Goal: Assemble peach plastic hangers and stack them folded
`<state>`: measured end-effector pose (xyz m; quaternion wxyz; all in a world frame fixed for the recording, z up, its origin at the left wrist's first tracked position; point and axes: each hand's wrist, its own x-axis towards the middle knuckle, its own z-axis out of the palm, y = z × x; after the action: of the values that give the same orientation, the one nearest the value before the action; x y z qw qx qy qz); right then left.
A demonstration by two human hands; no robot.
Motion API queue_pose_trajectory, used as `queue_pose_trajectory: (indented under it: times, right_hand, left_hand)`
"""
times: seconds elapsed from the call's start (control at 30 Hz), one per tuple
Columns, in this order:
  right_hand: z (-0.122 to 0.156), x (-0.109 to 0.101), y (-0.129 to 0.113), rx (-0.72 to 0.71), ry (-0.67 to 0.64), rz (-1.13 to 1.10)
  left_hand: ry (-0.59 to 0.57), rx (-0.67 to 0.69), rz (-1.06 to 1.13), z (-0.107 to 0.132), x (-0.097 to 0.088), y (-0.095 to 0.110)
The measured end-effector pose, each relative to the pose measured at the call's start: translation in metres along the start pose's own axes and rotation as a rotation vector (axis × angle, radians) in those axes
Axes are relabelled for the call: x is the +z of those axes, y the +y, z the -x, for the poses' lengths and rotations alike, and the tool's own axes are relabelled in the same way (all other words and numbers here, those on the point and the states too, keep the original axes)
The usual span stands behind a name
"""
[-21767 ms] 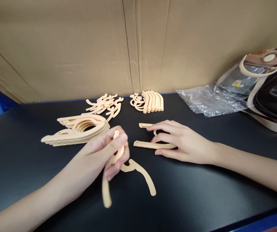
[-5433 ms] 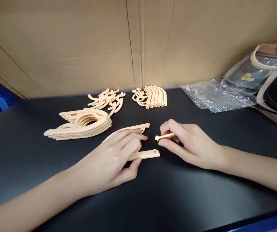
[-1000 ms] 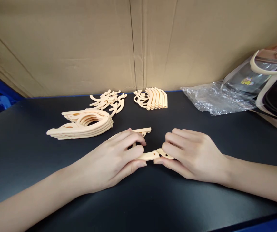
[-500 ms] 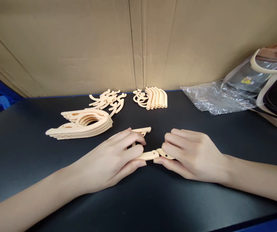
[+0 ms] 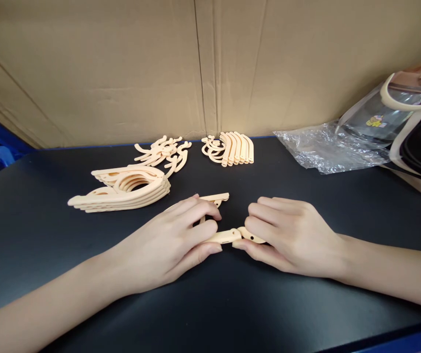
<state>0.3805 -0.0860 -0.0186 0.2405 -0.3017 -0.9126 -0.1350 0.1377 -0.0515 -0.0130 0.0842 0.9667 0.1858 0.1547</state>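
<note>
My left hand [image 5: 175, 240] is closed around a cream plastic hanger body [image 5: 225, 237], which rests on or just above the dark table. One pierced end of the body sticks out past the thumb, and another of its ends shows above the fingers. Between thumb and fingers, my right hand [image 5: 293, 235] pinches a cream hanger arm [image 5: 251, 236], most of it hidden under the palm. The arm's rounded end, with a dark hole, meets the body's end; whether they are joined I cannot tell.
Matching hanger bodies [image 5: 122, 202] lie stacked at left. Behind them are loose curved pieces [image 5: 164, 151]. Several hanger arms [image 5: 237, 149] stand in a row beside small hooks [image 5: 213, 149]. A crinkled clear plastic bag [image 5: 328, 147] and a transparent bag [image 5: 390, 110] are at right, before a cardboard wall [image 5: 122, 63].
Almost nothing differs. The right hand and the hanger arm have shifted very slightly left, while the left hand keeps its hold on the hanger body.
</note>
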Motion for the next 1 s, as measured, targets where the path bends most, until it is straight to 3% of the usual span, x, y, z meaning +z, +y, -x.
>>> queue_pose_trajectory:
  times: [0.67,1.0]
  right_hand:
    - [0.0001,0.0004,0.0008,-0.008,-0.031,-0.031]
    - [0.0006,-0.0020,0.0009,-0.051,-0.092,-0.183]
  left_hand:
    - [0.006,0.016,-0.008,0.0004,0.0006,0.0007]
    - [0.000,-0.165,0.130,-0.0016,-0.0031,0.0050]
